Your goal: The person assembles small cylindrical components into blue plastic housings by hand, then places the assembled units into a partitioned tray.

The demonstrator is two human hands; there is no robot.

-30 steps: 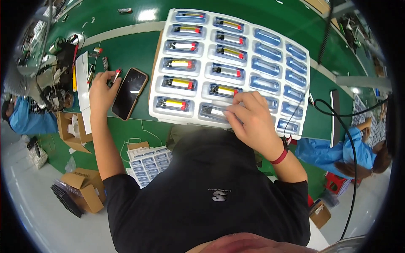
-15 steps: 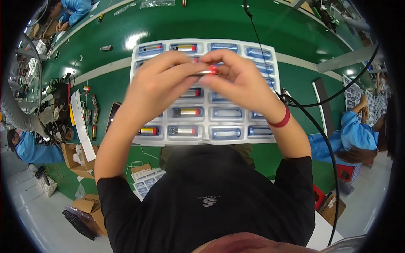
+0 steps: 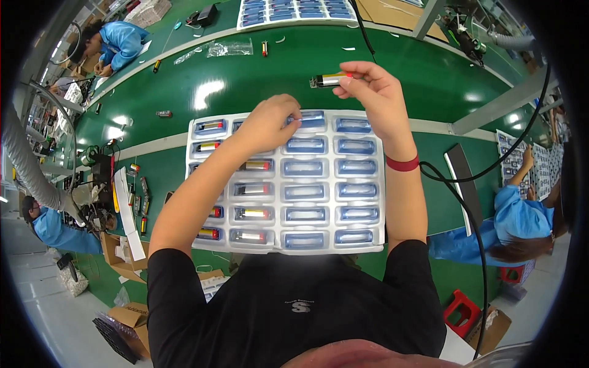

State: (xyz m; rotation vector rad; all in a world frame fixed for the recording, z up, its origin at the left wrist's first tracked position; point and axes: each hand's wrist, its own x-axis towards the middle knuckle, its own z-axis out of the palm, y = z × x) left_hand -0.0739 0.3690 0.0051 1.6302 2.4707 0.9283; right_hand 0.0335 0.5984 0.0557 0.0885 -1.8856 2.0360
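My right hand (image 3: 375, 92) is raised above the far right part of the tray. Its thumb and fingers pinch the red end of a battery-like cylinder (image 3: 331, 80) with a silver-and-yellow body and a dark end pointing left. My left hand (image 3: 273, 122) is over the tray's far row, fingers curled and closed at the left end of a translucent blue plastic shell (image 3: 311, 120). The white moulded tray (image 3: 277, 202) lies in front of me. Its two left columns hold similar cylinders in their shells; the shells in its two right columns show no cylinder. My left forearm hides some pockets.
Several loose cylinders (image 3: 145, 205) lie left of the tray beside a white strip (image 3: 126, 214). A black cable (image 3: 457, 180) loops at the right. Another filled tray (image 3: 294, 13) is at the far edge. Co-workers in blue sit left and right.
My hands have separated: the right moved up and right with the cylinder, the left dropped to the far-row shell. The whole view has shifted, so the tray appears lower.
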